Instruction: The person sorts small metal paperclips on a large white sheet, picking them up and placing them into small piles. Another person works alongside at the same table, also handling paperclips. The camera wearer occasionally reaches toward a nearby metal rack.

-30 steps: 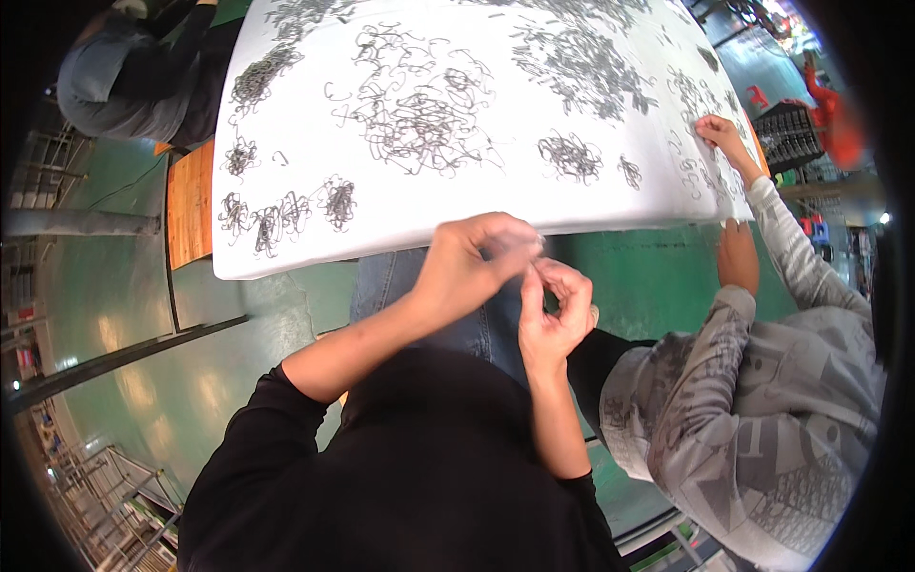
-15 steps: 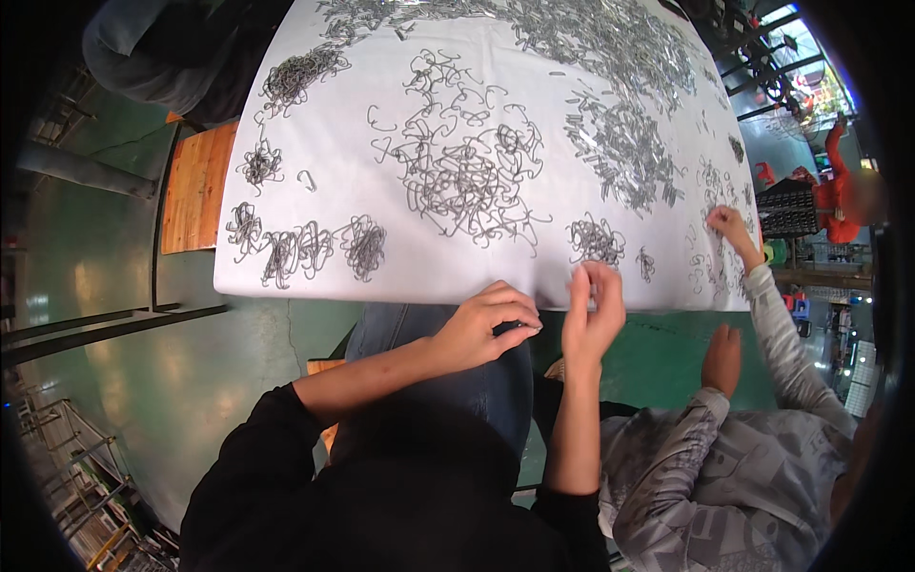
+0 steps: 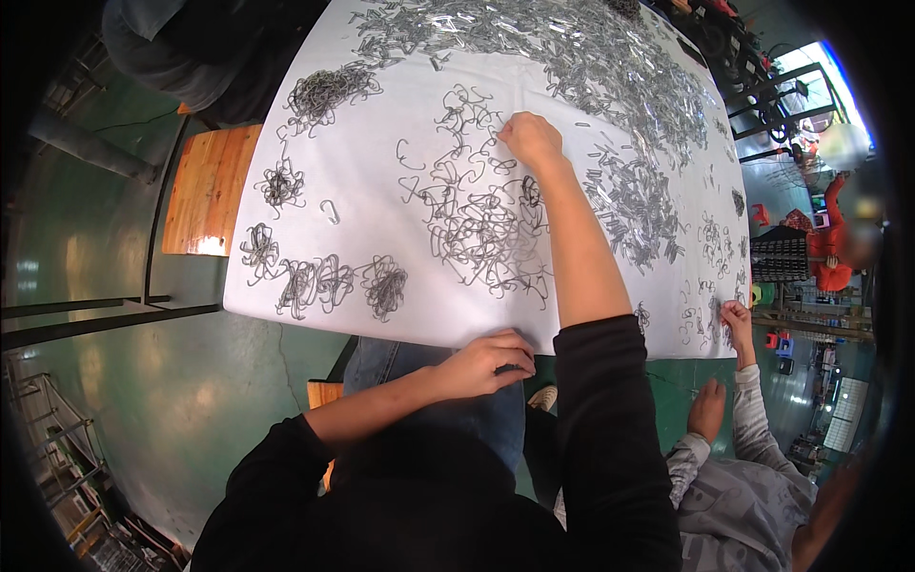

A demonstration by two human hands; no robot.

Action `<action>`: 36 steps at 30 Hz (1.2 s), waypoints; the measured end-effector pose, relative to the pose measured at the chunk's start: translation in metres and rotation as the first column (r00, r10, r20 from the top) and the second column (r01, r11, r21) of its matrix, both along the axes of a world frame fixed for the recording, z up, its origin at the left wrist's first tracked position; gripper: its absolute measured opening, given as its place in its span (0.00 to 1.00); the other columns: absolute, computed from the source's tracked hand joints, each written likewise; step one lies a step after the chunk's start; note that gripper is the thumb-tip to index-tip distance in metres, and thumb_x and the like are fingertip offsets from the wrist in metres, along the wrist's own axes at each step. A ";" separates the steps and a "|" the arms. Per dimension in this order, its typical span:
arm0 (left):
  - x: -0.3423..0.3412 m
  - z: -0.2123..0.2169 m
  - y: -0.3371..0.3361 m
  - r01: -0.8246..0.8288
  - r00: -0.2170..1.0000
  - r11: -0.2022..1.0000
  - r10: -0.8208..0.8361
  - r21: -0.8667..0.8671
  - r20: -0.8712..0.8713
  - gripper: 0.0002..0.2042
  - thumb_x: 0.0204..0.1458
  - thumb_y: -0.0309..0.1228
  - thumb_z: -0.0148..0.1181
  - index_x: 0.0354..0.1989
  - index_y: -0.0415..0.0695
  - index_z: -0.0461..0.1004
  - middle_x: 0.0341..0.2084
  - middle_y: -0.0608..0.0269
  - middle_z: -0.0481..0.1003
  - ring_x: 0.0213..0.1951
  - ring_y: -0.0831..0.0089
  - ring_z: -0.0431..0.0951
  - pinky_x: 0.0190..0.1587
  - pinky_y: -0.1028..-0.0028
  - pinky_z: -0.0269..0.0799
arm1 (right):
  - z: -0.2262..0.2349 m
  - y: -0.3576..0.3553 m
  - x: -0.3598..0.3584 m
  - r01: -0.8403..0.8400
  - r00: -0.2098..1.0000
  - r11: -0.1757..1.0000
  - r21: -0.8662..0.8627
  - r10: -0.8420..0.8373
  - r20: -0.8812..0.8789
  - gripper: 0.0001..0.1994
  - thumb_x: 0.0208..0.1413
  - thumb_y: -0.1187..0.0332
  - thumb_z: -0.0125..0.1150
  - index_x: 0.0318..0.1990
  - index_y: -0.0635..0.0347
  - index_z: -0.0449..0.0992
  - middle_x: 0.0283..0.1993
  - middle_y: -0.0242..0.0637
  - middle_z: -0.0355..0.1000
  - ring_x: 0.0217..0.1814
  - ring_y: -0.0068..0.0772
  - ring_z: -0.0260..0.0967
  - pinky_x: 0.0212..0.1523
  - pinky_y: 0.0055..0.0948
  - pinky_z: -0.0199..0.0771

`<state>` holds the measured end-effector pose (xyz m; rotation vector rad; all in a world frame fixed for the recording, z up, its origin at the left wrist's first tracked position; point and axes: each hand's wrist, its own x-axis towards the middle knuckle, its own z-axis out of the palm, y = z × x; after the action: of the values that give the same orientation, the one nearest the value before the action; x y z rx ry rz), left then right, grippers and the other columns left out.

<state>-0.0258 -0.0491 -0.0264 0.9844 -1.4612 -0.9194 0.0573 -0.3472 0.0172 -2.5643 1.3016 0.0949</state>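
Observation:
My right hand (image 3: 530,139) is stretched far out over the white-covered table (image 3: 381,205). Its fingers are bunched on the far edge of a loose tangle of grey wire hooks (image 3: 477,234). My left hand (image 3: 484,362) rests at the table's near edge with its fingers curled under; whether it holds anything is hidden. A wide heap of shiny metal pieces (image 3: 591,67) lies beyond and to the right of my right hand.
Small bundles of hooks (image 3: 386,286) sit along the table's left side and near corner. A wooden bench (image 3: 205,191) stands left of the table. A co-worker in grey (image 3: 734,496) crouches at lower right, one hand (image 3: 734,315) on the table corner. Another person (image 3: 191,48) sits at top left.
My hands were together near the table's front edge. Now the right arm has reached forward to the tangle, while the left hand stays at the edge. My view has shifted closer over the table.

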 end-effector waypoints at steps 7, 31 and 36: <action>-0.003 0.004 -0.001 -0.047 0.999 0.999 0.047 -0.012 0.015 0.06 0.46 0.20 0.65 0.33 0.41 0.78 0.36 0.61 0.76 0.41 0.64 0.75 0.43 0.69 0.73 | -0.002 0.031 -0.059 0.069 0.936 0.997 -0.043 -0.049 0.348 0.08 0.55 0.66 0.60 0.38 0.61 0.77 0.37 0.41 0.78 0.42 0.46 0.75 0.44 0.40 0.73; -0.038 0.041 0.025 -0.161 0.984 0.984 0.154 0.079 0.090 0.09 0.48 0.21 0.63 0.39 0.43 0.80 0.33 0.63 0.80 0.33 0.75 0.76 0.34 0.76 0.70 | 0.038 0.309 -0.269 0.199 -0.078 0.742 0.641 -0.640 0.765 0.11 0.52 0.83 0.63 0.40 0.66 0.68 0.35 0.40 0.74 0.33 0.27 0.76 0.35 0.22 0.77; -0.045 0.042 0.023 -0.142 0.983 0.989 0.146 -0.046 0.116 0.16 0.48 0.23 0.64 0.47 0.43 0.75 0.35 0.58 0.78 0.37 0.66 0.76 0.39 0.70 0.73 | 0.033 0.318 -0.265 0.322 -0.066 0.835 0.447 -0.451 0.890 0.10 0.53 0.82 0.63 0.40 0.66 0.67 0.36 0.40 0.74 0.34 0.25 0.76 0.37 0.22 0.77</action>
<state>-0.0707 -0.0257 0.0156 1.1175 -1.4795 -0.7371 -0.2080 -0.0294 0.0504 -1.2171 1.1554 -1.4589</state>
